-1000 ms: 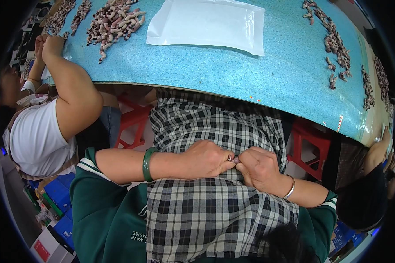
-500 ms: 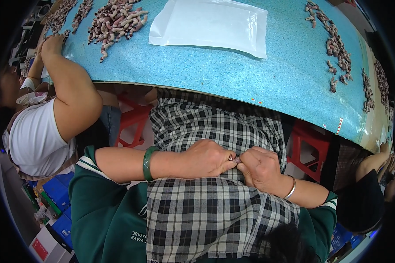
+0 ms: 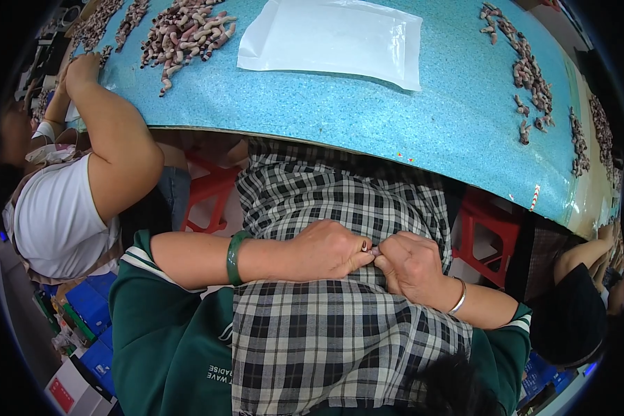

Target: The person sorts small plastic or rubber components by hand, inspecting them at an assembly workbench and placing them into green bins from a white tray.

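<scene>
Above my lap, my left hand (image 3: 331, 251) and my right hand (image 3: 412, 263) meet, both closed in a pinch. Between their fingertips sits a small pale piece with a dark brown end (image 3: 375, 251), mostly hidden by the fingers. It resembles the short bent tube-like pieces (image 3: 182, 33), whitish, pinkish and dark brown, heaped on the table beyond my hands. My lap and front are covered by a black-and-white checked apron (image 3: 305, 326), just under both hands.
On the blue table (image 3: 312, 114) lies a flat white translucent packet (image 3: 329, 41). More tube-like pieces (image 3: 530, 76) lie along the right side. A person in a white shirt (image 3: 66, 215) works at my left, another person (image 3: 568, 319) at my right. Red stools (image 3: 491, 232) stand under the table edge.
</scene>
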